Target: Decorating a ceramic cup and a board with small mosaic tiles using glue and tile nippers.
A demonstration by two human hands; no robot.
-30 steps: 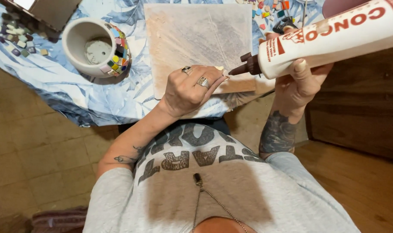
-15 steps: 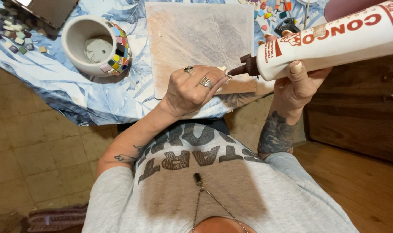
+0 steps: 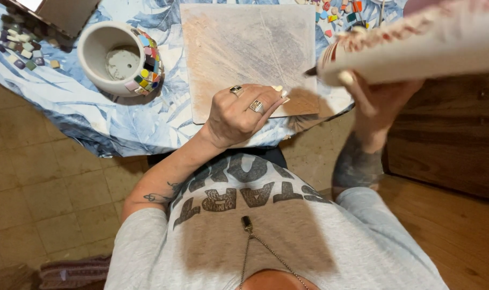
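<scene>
My left hand (image 3: pixel 239 114), with two rings, hovers over the near edge of a square beige board (image 3: pixel 249 48) and pinches a small pale piece between its fingertips. A large white glue bottle (image 3: pixel 416 45) lies tilted in my right hand (image 3: pixel 376 102), blurred, its dark nozzle pointing left and lifted above the left hand's fingertips. A white pot (image 3: pixel 121 59), partly covered with coloured mosaic tiles on one side, stands left of the board.
A blue leaf-patterned cloth (image 3: pixel 56 96) covers the table. Loose mosaic tiles (image 3: pixel 19 48) lie at the far left and more coloured tiles (image 3: pixel 341 13) at the far right. A wooden cabinet (image 3: pixel 448 139) stands to the right; tiled floor lies to the left.
The glue bottle has swung upward and away from the small piece at the left hand's fingertips and is now blurred. My left hand has stayed over the board's near edge.
</scene>
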